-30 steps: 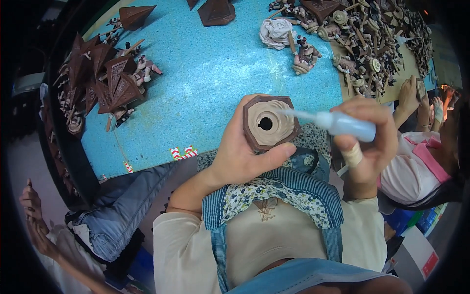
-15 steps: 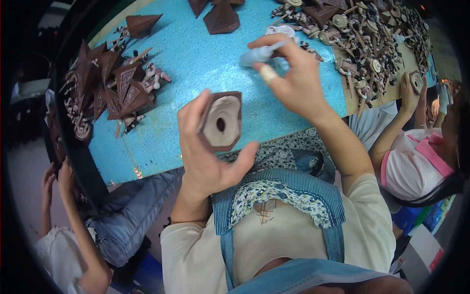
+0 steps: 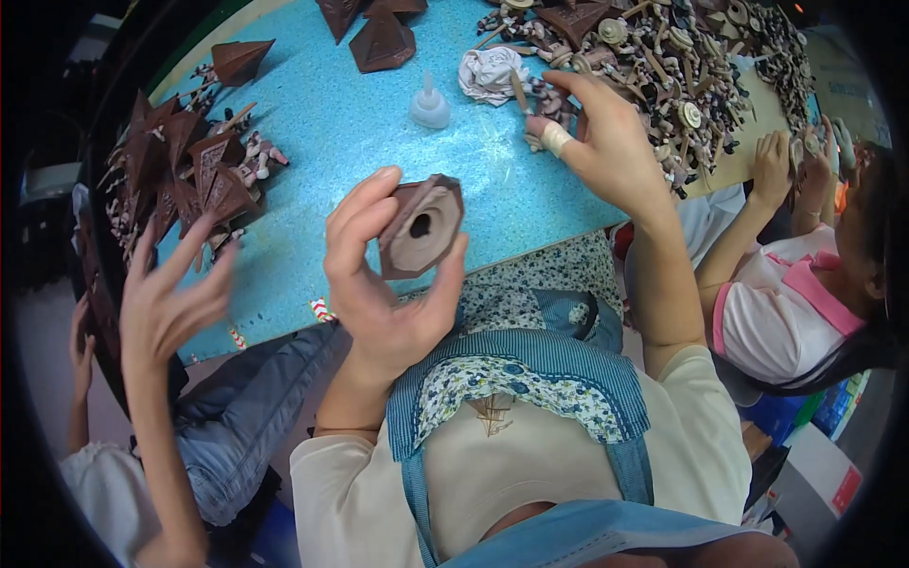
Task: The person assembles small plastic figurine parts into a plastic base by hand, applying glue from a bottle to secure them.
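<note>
Now the left hand [image 3: 383, 284] holds up a brown octagonal piece [image 3: 421, 225] above the bench [image 3: 341, 123] edge. Meanwhile, the right hand [image 3: 606, 142], fingers spread and empty, reaches into the parts pile [image 3: 682, 66]. Picking one small part to fit seems next, needing a fine pinch.

Octagonal piece [image 3: 421, 227]: matt brown, wood-like, with a paler, smooth recessed face. Bench [image 3: 331, 142]: turquoise top, speckled, faintly rough. Small bottle [image 3: 430, 104]: translucent whitish plastic, smooth. Rag [image 3: 490, 74]: crumpled white cloth. Pointed roof pieces [image 3: 194, 170]: dark brown, matt. Fingertip wrap [image 3: 556, 138]: pale tape, dull.
</note>
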